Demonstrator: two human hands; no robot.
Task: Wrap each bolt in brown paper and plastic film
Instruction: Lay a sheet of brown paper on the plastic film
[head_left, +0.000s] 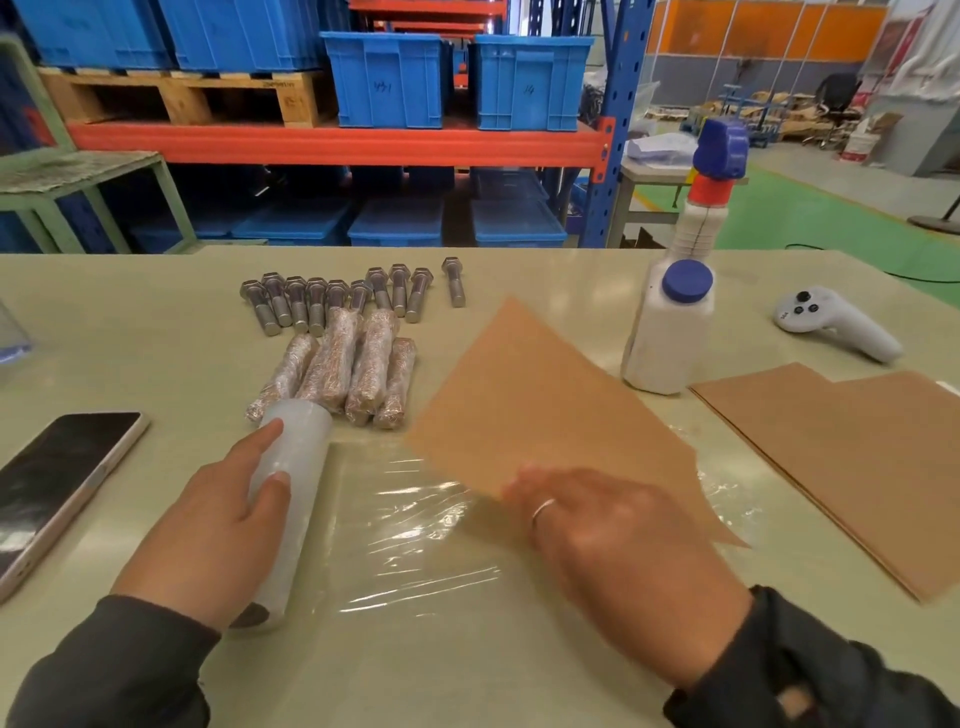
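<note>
While ten bare steel bolts (358, 296) and five wrapped bundles (337, 376) lie far-left, left hand (228, 514) grips one film roll (291, 483), right hand (597, 525) pinches one brown sheet (535, 410).

Left hand (228, 512) gripping film roll (291, 499), right hand (597, 530) holding brown paper sheet (540, 400)

On the pale green table (130, 322) a dark-screened smartphone in a light case (54, 480) lies at the left edge, and a white plastic spray bottle with a blue trigger head, a red collar and a round blue cap (675, 312) stands upright at the right. Near it, further right, lies a white handheld controller with dark buttons (834, 325). Behind the table stands a blue and orange steel rack (337, 143) with blue plastic crates (527, 83) and a wooden pallet (187, 96).
</note>
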